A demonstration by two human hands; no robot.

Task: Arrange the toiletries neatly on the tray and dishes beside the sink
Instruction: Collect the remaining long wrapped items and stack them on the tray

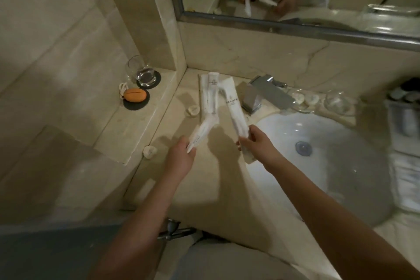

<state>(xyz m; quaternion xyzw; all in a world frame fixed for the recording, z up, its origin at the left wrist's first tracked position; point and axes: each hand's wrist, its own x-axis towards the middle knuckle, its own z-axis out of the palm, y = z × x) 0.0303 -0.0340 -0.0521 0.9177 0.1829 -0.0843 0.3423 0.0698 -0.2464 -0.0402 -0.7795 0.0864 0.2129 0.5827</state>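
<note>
Sachets seem light, limp, slippery: left hand (181,154) pinches left sachet (200,131) pointing one o'clock, right hand (254,143) pinches right sachet (235,109) pointing eleven; mid-length holds likely steadier.

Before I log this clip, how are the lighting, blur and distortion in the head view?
Head view: dim light, brightest on the sink basin; arm shadows cross the counter; the left packet, in the left hand, is motion-blurred, the right packet, in the right hand, sharper; wide-angle bending bows the mirror frame; the right edge is smeared.
</note>
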